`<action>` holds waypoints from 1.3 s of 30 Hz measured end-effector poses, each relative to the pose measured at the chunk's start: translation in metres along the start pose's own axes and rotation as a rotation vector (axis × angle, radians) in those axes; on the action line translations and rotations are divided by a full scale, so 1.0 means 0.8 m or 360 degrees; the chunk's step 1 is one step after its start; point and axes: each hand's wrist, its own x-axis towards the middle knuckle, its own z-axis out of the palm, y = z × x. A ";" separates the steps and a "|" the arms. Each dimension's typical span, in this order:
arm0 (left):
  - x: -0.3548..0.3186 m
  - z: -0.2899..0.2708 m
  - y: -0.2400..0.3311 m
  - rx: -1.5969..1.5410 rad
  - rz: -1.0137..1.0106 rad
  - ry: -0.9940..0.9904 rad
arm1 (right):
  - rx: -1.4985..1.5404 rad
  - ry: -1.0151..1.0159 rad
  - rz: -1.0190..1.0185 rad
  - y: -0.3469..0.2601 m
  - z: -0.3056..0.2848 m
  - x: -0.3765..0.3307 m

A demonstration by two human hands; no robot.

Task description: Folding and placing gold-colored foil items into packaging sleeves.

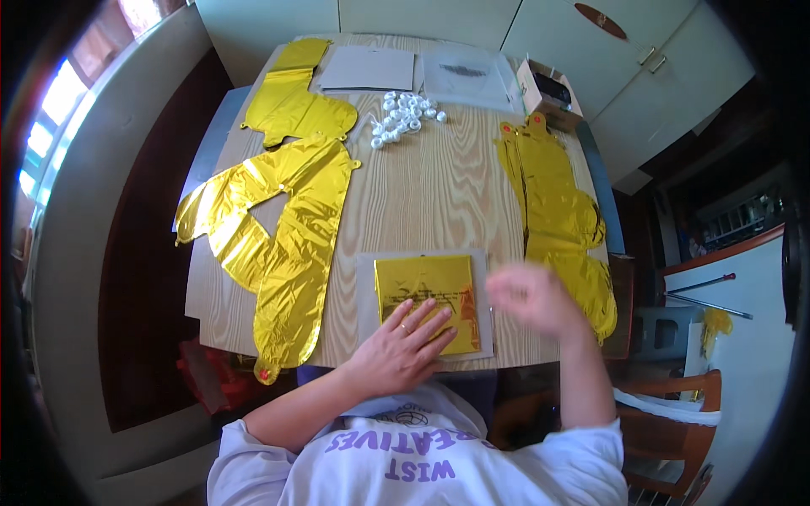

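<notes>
My left hand (396,354) lies flat with its fingers spread over a folded gold foil balloon (426,278), a ring on one finger. The folded foil is squarish, with dark print across its middle, and rests on a clear plastic bag (364,278) at the table's near edge. Just right of that bag, my right hand (536,297) is raised and smeared by motion, so I cannot make out its fingers or anything in them.
Flat gold foil balloons lie at the left (295,244), far left (295,97) and right (557,202) of the wooden table (447,185). Small white ribbon rolls (405,114) cluster farther back, near a white board (369,67), a clear sheet (468,84) and an open box (533,99).
</notes>
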 end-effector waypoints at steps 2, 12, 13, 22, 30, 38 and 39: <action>0.002 -0.004 0.000 -0.0043 -0.0026 0.0008 | 0.0076 0.0184 0.0363 0.015 -0.014 0.097; 0.000 -0.010 -0.006 -0.0253 0.0042 0.0230 | -0.0928 0.0397 0.0596 0.130 -0.006 0.354; 0.002 -0.009 -0.007 -0.0245 0.0059 0.0251 | -0.0981 0.0354 0.0586 0.130 -0.010 0.344; -0.007 0.004 -0.009 -0.0110 0.0234 0.0358 | -0.0370 0.0264 0.0332 0.004 -0.005 -0.001; -0.011 0.012 -0.003 -0.0185 0.0189 0.0454 | -0.0617 0.0645 -0.0254 -0.047 0.116 -0.172; -0.010 0.009 0.000 -0.0164 0.0213 0.0455 | -0.0935 0.0931 -0.0031 -0.036 0.152 -0.146; -0.010 0.010 0.001 -0.0158 0.0218 0.0451 | -0.0900 0.0961 -0.0015 -0.037 0.153 -0.140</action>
